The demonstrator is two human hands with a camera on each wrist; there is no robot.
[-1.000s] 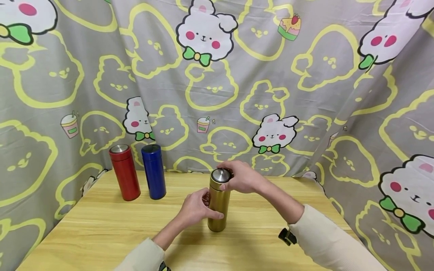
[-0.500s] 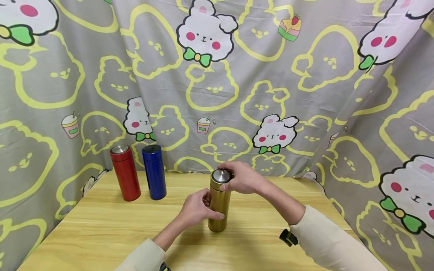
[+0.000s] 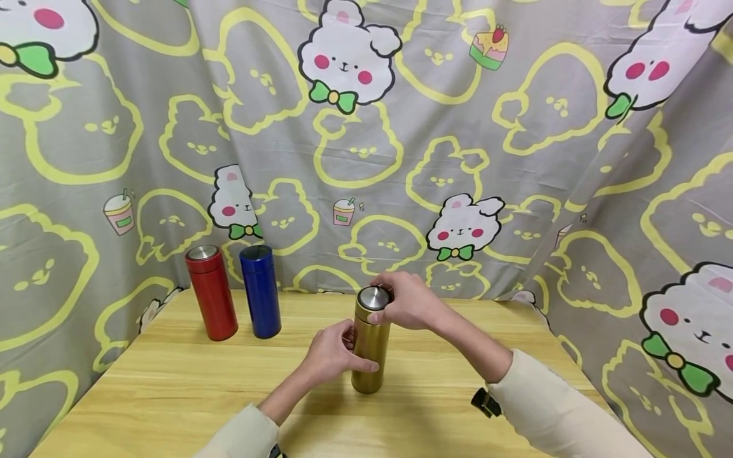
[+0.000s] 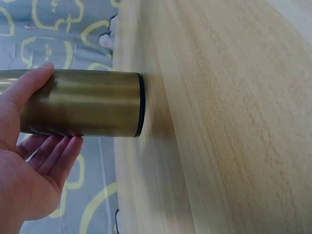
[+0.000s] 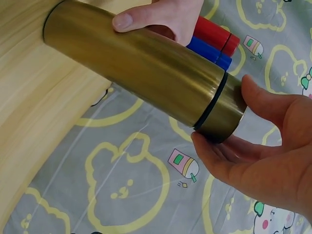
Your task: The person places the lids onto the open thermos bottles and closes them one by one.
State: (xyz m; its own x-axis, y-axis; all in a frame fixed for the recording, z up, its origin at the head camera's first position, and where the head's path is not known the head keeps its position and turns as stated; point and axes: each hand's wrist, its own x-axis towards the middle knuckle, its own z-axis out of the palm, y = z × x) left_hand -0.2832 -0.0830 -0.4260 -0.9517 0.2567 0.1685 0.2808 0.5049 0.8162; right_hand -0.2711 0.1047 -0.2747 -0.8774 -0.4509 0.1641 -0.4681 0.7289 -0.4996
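Observation:
A gold thermos flask (image 3: pixel 372 340) stands upright on the wooden table in the head view, topped by a gold lid (image 3: pixel 373 298) with a shiny steel disc. My left hand (image 3: pixel 331 351) grips the lower body, thumb across the front. In the left wrist view its fingers curl under the flask (image 4: pixel 97 103), just above the dark base ring. My right hand (image 3: pixel 413 302) holds the lid from the right, thumb in front and fingers behind. In the right wrist view, thumb and fingers pinch the lid (image 5: pixel 224 112), and a dark ring shows between lid and body.
Left of the hands stand a red flask (image 3: pixel 210 296) and a blue flask (image 3: pixel 261 299), side by side near the back of the table (image 3: pixel 189 394). A grey patterned curtain (image 3: pixel 515 191) hangs behind and around the table.
The right thumb has shifted slightly left on the lid, and the right hand has turned a little with it. The left hand and the flask stay in nearly the same place.

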